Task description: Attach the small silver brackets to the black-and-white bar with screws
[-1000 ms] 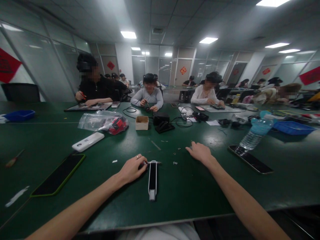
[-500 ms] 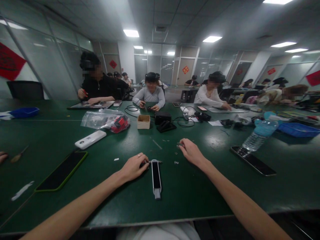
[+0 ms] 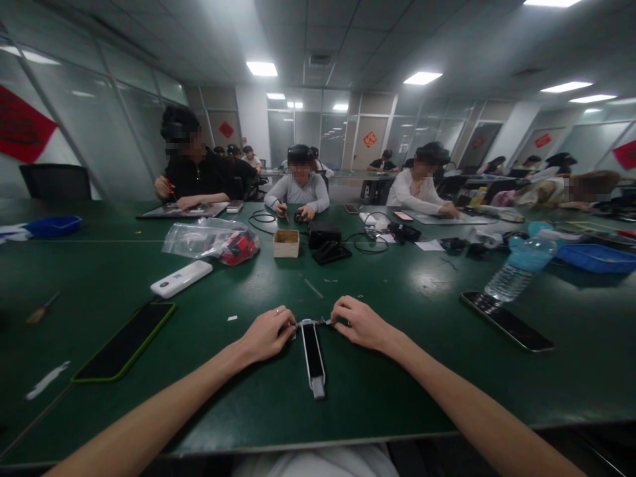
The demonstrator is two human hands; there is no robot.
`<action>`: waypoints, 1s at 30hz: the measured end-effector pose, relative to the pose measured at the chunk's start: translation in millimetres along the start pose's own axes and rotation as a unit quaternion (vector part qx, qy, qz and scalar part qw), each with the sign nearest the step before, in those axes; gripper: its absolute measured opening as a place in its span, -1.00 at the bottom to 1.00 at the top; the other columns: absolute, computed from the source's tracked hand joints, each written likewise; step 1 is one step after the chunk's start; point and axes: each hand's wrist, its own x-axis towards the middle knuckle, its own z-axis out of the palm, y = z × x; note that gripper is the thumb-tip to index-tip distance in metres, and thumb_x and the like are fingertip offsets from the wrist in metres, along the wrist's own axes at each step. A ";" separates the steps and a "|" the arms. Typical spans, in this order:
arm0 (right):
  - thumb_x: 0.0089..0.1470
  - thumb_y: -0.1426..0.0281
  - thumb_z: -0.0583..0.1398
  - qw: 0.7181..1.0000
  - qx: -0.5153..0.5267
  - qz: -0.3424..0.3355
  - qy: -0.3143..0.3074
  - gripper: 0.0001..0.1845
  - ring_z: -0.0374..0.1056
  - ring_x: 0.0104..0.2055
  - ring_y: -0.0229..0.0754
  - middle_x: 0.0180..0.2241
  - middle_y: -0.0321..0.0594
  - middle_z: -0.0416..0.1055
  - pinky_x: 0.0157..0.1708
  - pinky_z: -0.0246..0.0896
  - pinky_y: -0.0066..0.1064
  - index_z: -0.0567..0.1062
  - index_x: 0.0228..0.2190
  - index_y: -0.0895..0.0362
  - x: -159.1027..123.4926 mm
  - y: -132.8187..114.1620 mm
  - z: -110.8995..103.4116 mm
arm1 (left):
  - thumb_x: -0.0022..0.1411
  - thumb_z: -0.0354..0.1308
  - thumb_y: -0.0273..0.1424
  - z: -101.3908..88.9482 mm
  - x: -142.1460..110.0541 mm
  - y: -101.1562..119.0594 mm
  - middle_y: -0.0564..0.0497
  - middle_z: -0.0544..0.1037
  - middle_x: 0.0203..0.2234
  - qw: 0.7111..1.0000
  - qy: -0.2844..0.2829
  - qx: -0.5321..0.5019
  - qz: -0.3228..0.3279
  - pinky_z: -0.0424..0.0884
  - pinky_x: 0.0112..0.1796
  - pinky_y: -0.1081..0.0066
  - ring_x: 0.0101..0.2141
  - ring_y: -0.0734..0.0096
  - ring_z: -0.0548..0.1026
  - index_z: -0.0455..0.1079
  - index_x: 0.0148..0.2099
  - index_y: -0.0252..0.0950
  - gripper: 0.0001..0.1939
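In front of me on the table lies a slim white-framed device with a black face and a grey tab at its near end. A thin metal rod crosses its far end. My left hand is closed in a pinch at the rod's left end, fingertips partly hiding what they grip. From the right, my right hand pinches a small thin metal piece against or very near the rod's right end; whether they touch I cannot tell.
Left of my arm are a green-edged phone and a white device. A small box and a bag with red contents stand farther back. To the right, a water bottle is beside a dark phone. Several people sit across the table.
My right hand has come left and nearer, bringing the small metal piece to the rod's right end. My left hand stays at the left end.
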 end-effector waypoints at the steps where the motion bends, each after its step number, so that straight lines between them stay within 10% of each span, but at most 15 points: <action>1: 0.10 0.47 0.16 1.000 0.012 -0.003 -0.008 -0.92 0.28 -0.21 -0.21 -0.22 -0.16 0.34 -0.22 0.25 -0.37 0.44 -0.31 0.16 -0.4 0.6 -1.0 | 0.24 -0.01 -0.43 -0.1 0.0 0.4 -0.01 0.41 -0.38 1.000 0.001 0.000 0.000 0.30 -0.36 0.44 -0.38 0.39 0.39 0.31 -0.25 -0.29 -0.90; 30: 0.19 0.46 0.07 0.993 0.038 -0.071 -0.083 -0.77 0.37 -0.08 -0.20 -0.13 -0.13 0.47 -0.05 0.27 -0.34 0.52 -0.21 0.17 -0.2 -11.4 0.2 | 0.23 -0.03 -0.45 0.4 -0.3 -0.6 0.00 0.39 -0.39 1.000 -0.003 -0.007 -0.003 0.29 -0.35 0.43 -0.40 0.40 0.37 0.30 -0.25 -0.30 -0.91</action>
